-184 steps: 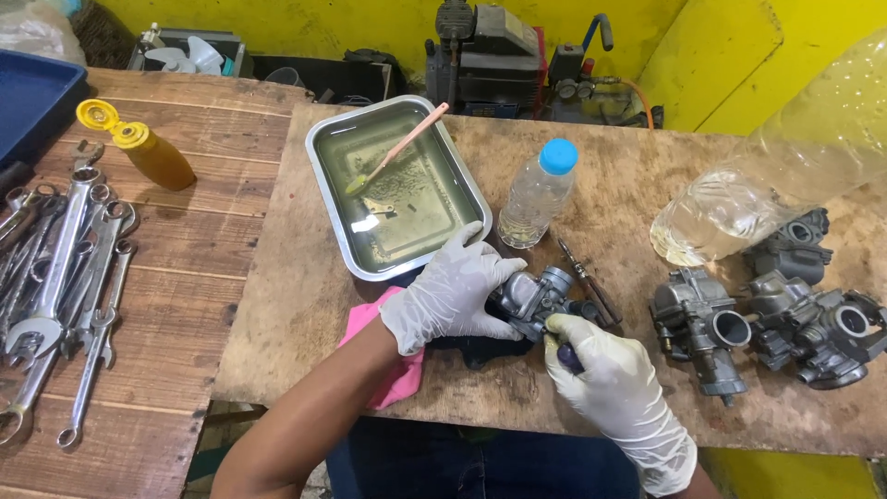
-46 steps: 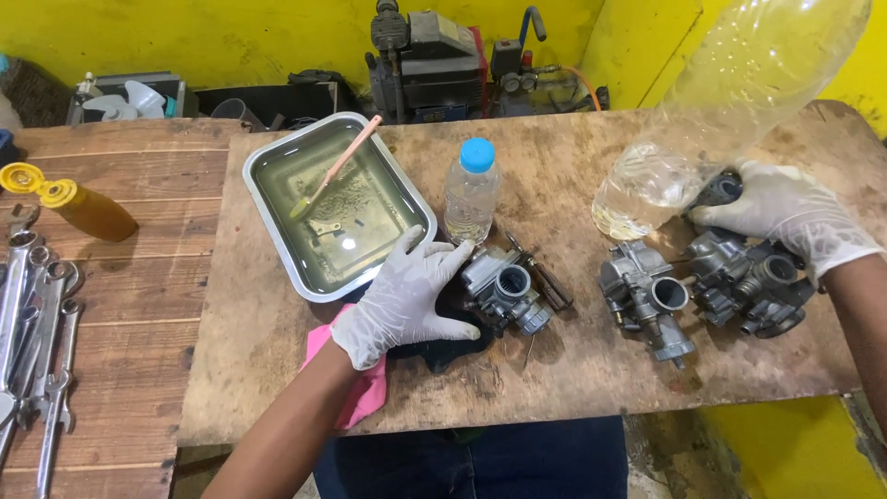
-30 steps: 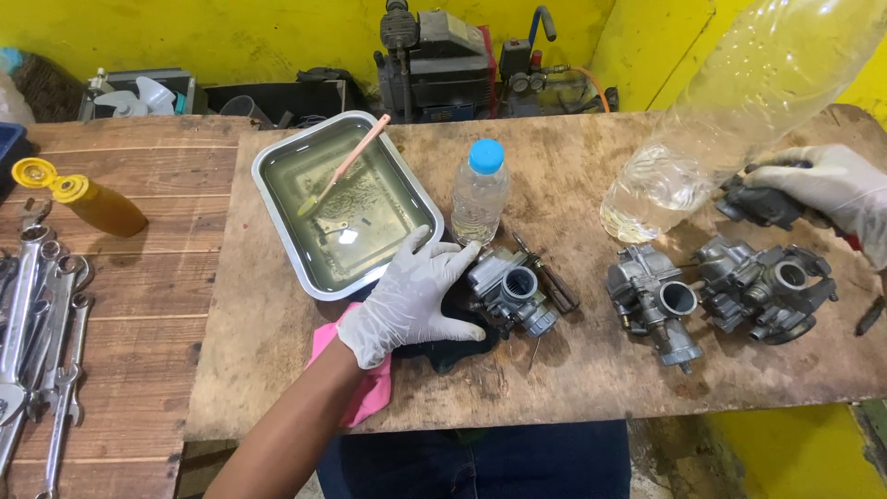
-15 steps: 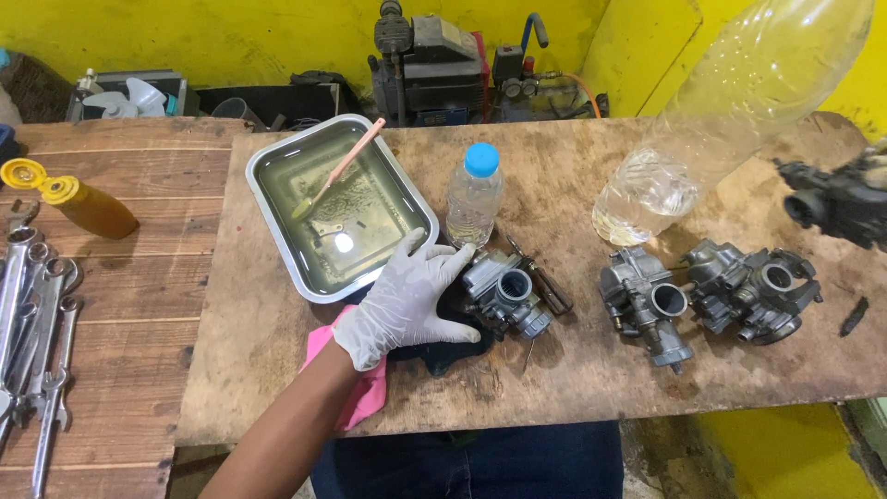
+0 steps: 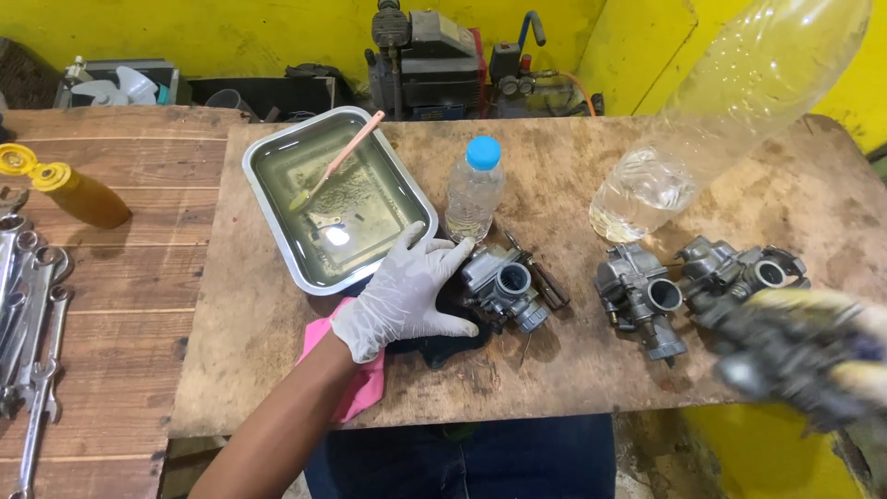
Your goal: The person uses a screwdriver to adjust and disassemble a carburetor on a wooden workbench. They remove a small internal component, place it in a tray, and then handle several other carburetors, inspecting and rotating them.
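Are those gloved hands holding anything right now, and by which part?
The left hand rests on a carburetor, steadying its left side. The right hand carries another dark metal part, but blur hides where it grips.

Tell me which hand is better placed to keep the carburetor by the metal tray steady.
Left. The gloved left hand already rests against that carburetor on the dark cloth. The right hand is a blur at the frame's right edge, far off, carrying another dark metal part.
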